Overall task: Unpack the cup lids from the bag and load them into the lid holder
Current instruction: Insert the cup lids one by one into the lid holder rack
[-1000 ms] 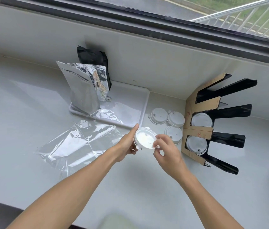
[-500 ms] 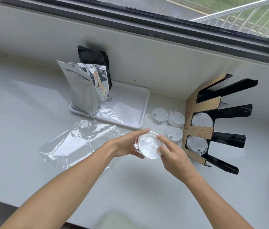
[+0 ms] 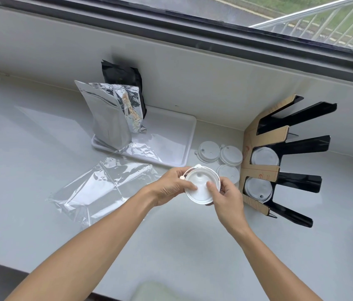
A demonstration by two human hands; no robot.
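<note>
Both our left hand (image 3: 172, 185) and right hand (image 3: 225, 195) pinch one white lid (image 3: 201, 184) at its rim, thumbs on its face, left of the lid holder (image 3: 258, 170); it seems light, thin and easily bent, so we should hold it by the rim.

bench (image 3: 41, 131): white, below a window
on it: tray (image 3: 189, 135), clear bag (image 3: 97, 190), three loose lids (image 3: 209, 152), lid holder (image 3: 258, 168)
</note>
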